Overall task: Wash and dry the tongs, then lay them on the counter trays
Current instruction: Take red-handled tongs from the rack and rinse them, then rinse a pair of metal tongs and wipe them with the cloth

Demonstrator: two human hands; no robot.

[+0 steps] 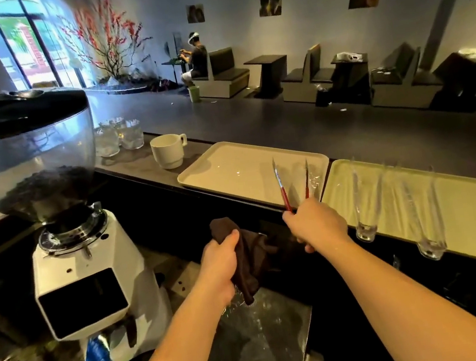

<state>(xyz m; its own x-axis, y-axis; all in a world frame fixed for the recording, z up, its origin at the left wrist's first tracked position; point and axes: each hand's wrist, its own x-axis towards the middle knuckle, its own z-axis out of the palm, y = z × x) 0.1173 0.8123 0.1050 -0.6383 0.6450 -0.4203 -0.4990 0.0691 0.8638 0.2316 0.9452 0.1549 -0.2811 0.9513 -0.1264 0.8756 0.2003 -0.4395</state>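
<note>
My right hand (316,224) grips red-handled metal tongs (282,188) by their hinge end. Their two arms are spread and point up and away over the near edge of the left cream tray (228,166). My left hand (220,262) is closed on a dark brown cloth (250,258) that hangs down over the steel sink (270,329). Cloth and tongs are apart. On the right cream tray (473,208) lie clear plastic tongs (365,202), with more clear tongs beside them.
A white coffee grinder (74,264) with a bean hopper stands at the left. A white mug (168,150) and upturned glasses (120,137) sit on the counter beyond the left tray. A person sits at a far table (198,57). Water runs in the sink.
</note>
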